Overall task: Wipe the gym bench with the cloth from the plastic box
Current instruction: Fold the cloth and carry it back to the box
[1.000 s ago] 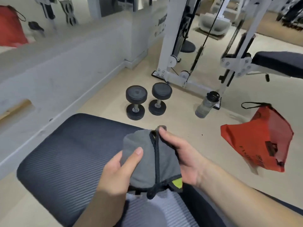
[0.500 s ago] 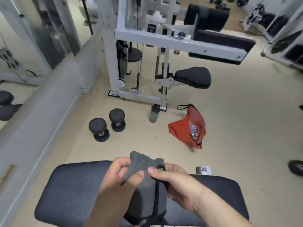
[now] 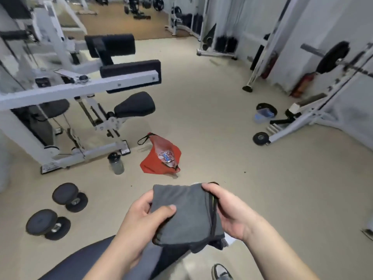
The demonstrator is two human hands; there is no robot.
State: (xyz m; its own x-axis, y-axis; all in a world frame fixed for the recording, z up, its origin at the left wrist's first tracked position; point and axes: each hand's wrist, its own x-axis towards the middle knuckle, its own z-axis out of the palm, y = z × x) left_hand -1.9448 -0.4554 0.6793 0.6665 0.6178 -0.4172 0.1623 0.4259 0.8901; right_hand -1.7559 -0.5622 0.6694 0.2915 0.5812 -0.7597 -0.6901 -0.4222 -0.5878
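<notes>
A folded grey cloth (image 3: 187, 213) with a dark seam is held up in front of me by both hands. My left hand (image 3: 145, 217) grips its left edge, thumb on top. My right hand (image 3: 228, 211) pinches its right edge along the seam. The dark padded gym bench (image 3: 84, 261) shows only at the bottom left, below my left forearm. A clear plastic box (image 3: 264, 115) with something blue inside lies on the floor far right, beside a black weight plate.
A red bag (image 3: 155, 160) and a grey bottle (image 3: 116, 163) lie on the beige floor ahead. Two black dumbbells (image 3: 58, 211) sit at left. A white machine (image 3: 84, 98) fills the left; a rack with a barbell (image 3: 331, 57) stands right. A shoe (image 3: 221, 272) shows at the bottom.
The view has swung right and up, so the bench has dropped to the bottom left corner. Both hands still hold the cloth, now spread flatter between them.
</notes>
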